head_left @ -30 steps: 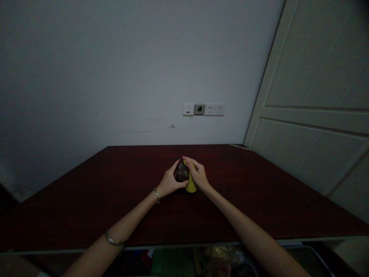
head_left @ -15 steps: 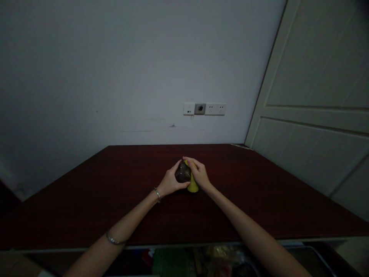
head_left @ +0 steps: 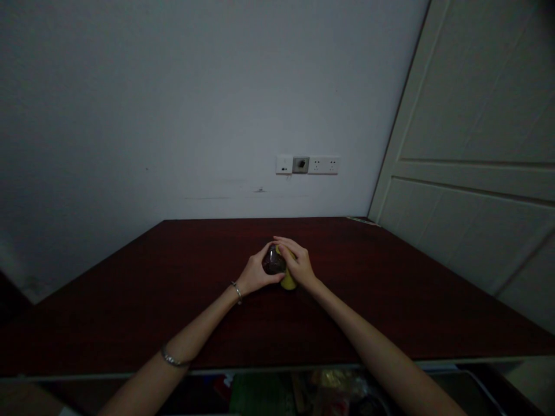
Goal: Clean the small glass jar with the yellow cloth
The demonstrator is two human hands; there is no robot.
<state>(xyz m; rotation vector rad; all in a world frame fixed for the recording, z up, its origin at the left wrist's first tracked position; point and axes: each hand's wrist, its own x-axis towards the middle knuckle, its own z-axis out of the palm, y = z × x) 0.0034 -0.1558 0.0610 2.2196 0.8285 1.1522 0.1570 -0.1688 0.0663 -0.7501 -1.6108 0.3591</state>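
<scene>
A dark, shiny, rounded object (head_left: 273, 262), glass-like, is held just over or on the table; I cannot tell which. My left hand (head_left: 256, 273) curves round its left side, thumb along the near side and fingers over the far side. Against its right side my right hand (head_left: 298, 263) presses a yellow cloth (head_left: 288, 281), whose lower end hangs out below the palm. The right fingers reach over the top of the object and partly hide it.
The dark red tabletop (head_left: 182, 260) meets a pale wall with sockets (head_left: 324, 166). A white panelled door (head_left: 468, 173) stands along the right. Below the front edge is an open space with a green item (head_left: 260, 396) and crinkled plastic bags (head_left: 336, 384).
My right hand and the yellow cloth have shifted slightly against the dark object, and less of the cloth shows. The object looks a little turned; my left hand stays nearly in place.
</scene>
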